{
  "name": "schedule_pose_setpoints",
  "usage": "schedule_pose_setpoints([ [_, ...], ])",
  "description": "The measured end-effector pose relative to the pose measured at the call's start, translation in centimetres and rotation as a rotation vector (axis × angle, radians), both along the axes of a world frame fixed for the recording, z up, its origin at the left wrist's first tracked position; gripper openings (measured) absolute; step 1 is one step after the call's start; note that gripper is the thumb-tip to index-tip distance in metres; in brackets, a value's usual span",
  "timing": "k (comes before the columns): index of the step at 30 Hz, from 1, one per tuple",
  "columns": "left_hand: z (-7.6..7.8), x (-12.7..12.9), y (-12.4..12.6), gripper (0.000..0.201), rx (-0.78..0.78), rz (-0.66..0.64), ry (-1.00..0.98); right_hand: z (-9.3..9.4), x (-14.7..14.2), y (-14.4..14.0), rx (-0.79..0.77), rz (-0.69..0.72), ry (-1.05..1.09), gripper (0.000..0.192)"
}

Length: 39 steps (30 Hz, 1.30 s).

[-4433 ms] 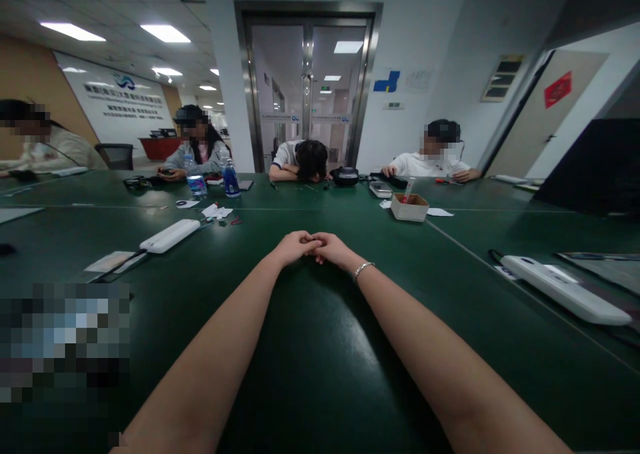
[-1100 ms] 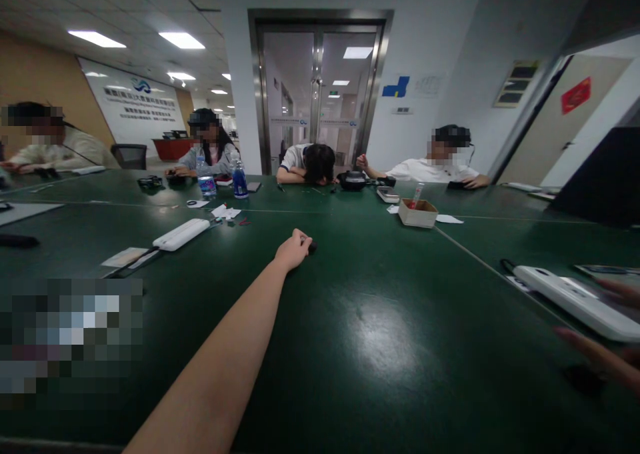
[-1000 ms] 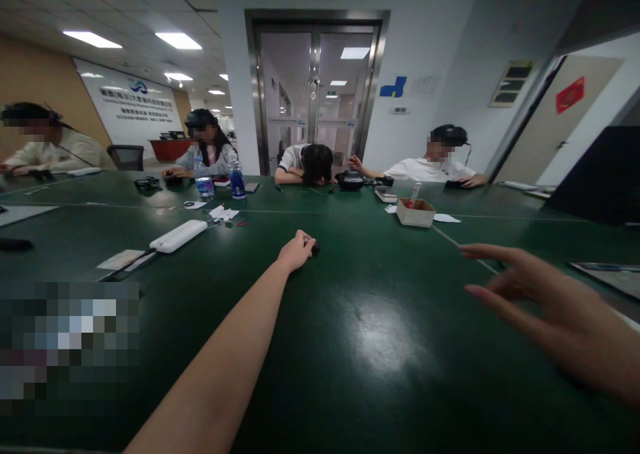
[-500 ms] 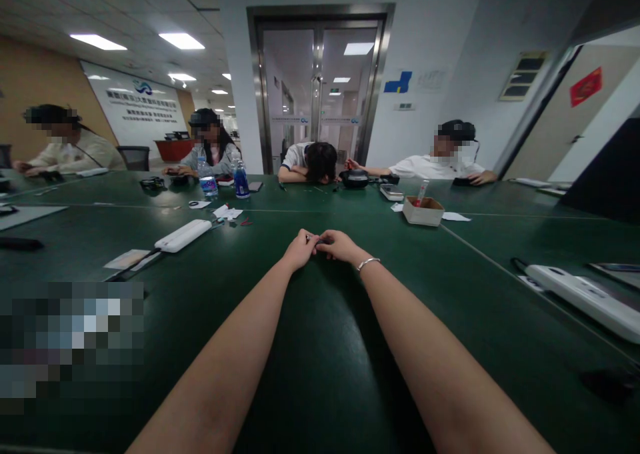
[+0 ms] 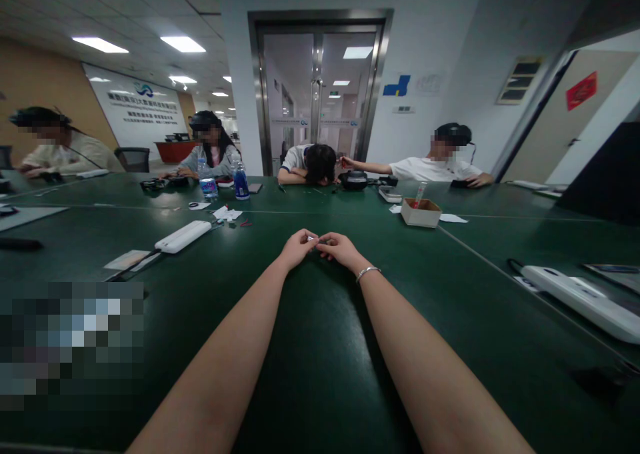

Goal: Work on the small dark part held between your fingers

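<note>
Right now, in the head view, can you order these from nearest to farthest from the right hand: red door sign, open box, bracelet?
1. Bracelet, around the wrist of the right hand.
2. Open box, ahead and to the right.
3. Red door sign, in the right background.

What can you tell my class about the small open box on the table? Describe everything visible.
The box is open-topped, with pale outer walls and a browner inside; it may be cardboard or thin wood. It stands upright on the green table, ahead and to the right of the right hand, which does not touch it. A clear-looking tube with red low down leans up out of it. White paper lies by its right side. Its floor is hidden.
</note>
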<state>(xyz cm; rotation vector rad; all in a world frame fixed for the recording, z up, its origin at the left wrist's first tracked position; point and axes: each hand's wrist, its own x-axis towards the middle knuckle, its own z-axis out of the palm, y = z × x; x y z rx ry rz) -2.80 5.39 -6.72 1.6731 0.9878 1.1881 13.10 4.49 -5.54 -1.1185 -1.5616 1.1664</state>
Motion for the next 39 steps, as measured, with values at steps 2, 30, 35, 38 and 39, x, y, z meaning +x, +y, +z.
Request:
schedule_pose_setpoints([
  [2,0.2,0.0,-0.2,0.019,-0.015,-0.014,-0.001,0.0,0.0,0.0,-0.017,-0.001,0.028,0.016],
  [30,0.8,-0.2,-0.6,0.025,-0.113,0.063,0.068,0.0,1.0,0.2,-0.152,-0.025,0.312,0.005],
  [35,0.8,-0.2,-0.5,0.021,-0.125,0.055,0.05,-0.1,1.1,0.2,-0.149,-0.026,0.313,0.007],
  [38,0.9,-0.2,-0.6,0.014,-0.134,0.036,0.035,-0.1,1.0,0.2,-0.152,-0.033,0.314,0.007],
  [39,1.0,-0.2,-0.7,0.013,-0.138,0.031,0.033,-0.1,1.0,0.2,-0.152,-0.033,0.314,0.008],
])
